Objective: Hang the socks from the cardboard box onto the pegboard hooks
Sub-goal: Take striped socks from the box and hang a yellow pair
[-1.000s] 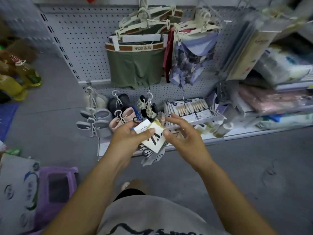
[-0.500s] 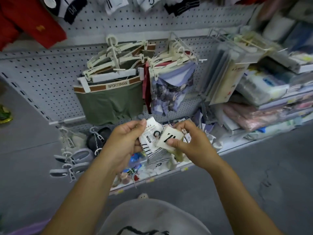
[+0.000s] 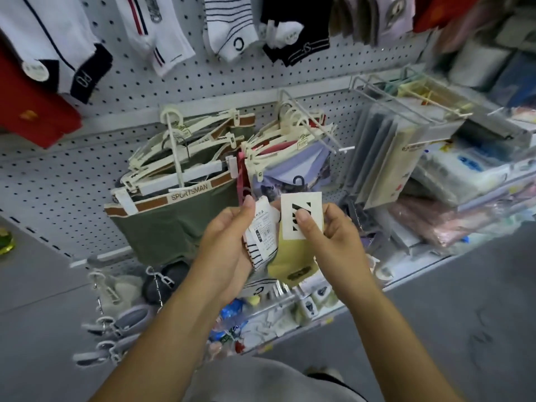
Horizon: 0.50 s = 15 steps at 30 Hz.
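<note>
My right hand (image 3: 327, 236) pinches the white card label of a yellow sock pair (image 3: 293, 256), thumb on the label's black mark; a dark plastic hook sticks up behind the card. My left hand (image 3: 229, 242) grips a bundle of striped white socks (image 3: 259, 236) with a printed label, right beside the yellow pair. Both are held in front of the grey pegboard (image 3: 203, 79). Several socks hang on hooks along the top, among them a white striped sock (image 3: 229, 27) and a black sock (image 3: 295, 30). No cardboard box is in view.
Green underwear marked SPORTSMAN (image 3: 174, 219) and patterned underwear (image 3: 290, 169) hang on cream hangers just behind my hands. Flat packets (image 3: 385, 163) hang on wire hooks to the right. Wrapped packs fill the right shelves (image 3: 464, 175). Slippers and small items (image 3: 121, 323) hang low at left.
My view has tilted upward, bringing the top row of hung socks into sight. Both hands have risen with the socks, and the right hand has drawn the yellow pair away from the bundle.
</note>
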Available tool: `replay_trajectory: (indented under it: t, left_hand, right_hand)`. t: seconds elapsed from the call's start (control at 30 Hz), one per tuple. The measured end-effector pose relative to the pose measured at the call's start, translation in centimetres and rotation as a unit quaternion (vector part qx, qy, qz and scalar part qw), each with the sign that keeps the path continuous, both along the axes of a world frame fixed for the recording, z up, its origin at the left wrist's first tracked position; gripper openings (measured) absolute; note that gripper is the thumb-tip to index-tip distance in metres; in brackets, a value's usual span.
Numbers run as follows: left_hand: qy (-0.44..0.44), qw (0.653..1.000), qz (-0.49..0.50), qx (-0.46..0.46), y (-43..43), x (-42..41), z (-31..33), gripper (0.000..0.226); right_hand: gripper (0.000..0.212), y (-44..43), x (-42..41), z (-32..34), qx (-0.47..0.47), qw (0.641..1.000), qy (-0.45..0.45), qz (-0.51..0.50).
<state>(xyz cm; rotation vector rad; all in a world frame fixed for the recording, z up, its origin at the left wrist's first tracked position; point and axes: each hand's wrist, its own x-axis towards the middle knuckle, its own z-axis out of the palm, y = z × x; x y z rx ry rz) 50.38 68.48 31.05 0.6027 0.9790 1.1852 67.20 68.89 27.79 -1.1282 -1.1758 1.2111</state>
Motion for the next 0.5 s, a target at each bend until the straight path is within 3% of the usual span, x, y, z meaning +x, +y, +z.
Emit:
replay_trajectory:
  t: [0.07,0.13,0.23,0.4,0.5]
  left_hand:
    - [-0.058,0.997,-0.038,0.021,0.7,0.2,0.6,0.051]
    - [-0.055,0.997,-0.032,0.041,1.4,0.5,0.7,0.043]
    - [-0.007,0.997,0.028,0.065,2.5,1.1,1.2,0.027]
    - [0.122,0.973,0.149,0.129,4.5,1.1,4.0,0.061]
    - [0.201,0.937,0.241,0.156,5.4,0.9,5.7,0.055]
  right_hand:
    - [0.023,1.4,0.4,0.6,-0.015,1.000,0.004,-0.009]
    - [0.026,2.9,1.1,1.5,-0.017,1.000,-0.005,-0.002]
    - [0.022,5.0,1.6,3.3,0.004,0.999,-0.019,0.036]
    - [0.027,7.9,1.1,6.7,0.026,0.990,-0.002,0.136]
    - [0.028,9.2,0.6,8.6,0.048,0.985,0.005,0.164]
